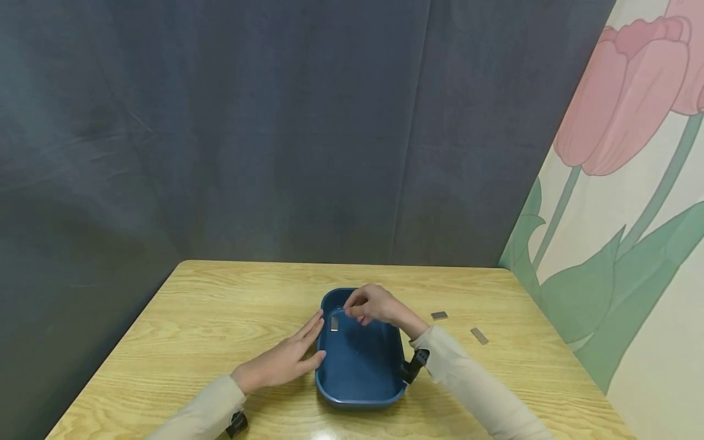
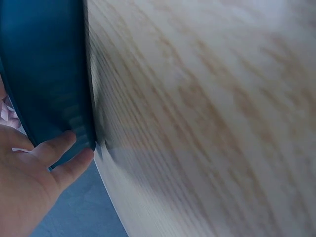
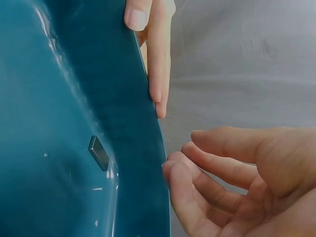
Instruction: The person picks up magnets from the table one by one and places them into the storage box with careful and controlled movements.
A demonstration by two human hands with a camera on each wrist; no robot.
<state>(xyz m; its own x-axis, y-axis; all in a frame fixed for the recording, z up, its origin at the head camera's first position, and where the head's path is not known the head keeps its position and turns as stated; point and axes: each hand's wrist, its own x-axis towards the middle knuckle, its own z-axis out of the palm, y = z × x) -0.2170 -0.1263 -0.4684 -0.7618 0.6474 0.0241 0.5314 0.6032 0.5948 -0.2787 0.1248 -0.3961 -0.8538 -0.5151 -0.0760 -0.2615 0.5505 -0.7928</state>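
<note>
"Tub [image 1: 360,370] first: what does it hold?"

"One small dark block [image 1: 334,324] that I can see. It sits inside, close to the left wall and toward the far end. Whether it lies quite flat, I can't tell."

"And outside?"

"Two more pieces are on the table [image 1: 231,311], to the right of the tub: a far block [image 1: 439,316], and a near block [image 1: 480,336] a bit farther right. They lie apart from each other, and neither is touched by a hand."

"So how far along would you call it?"

"Part-way, in my judgement. One piece is in and two are out, so if that pair counts, more is left than done."

"Does the right hand [image 1: 374,304] have another one?"

"I can't tell. It hangs over the far part of the tub, its fingers bent, the tips of thumb and forefinger close together. No block shows between them, even in the right wrist view, but something thin could be hidden there."

"And the left hand [image 1: 286,362]?"

"Its fingers are fairly straight and rest against the tub's left side, with the thumb apart from them at the rim. I see no block in it; my guess is that it steadies the tub."
</note>
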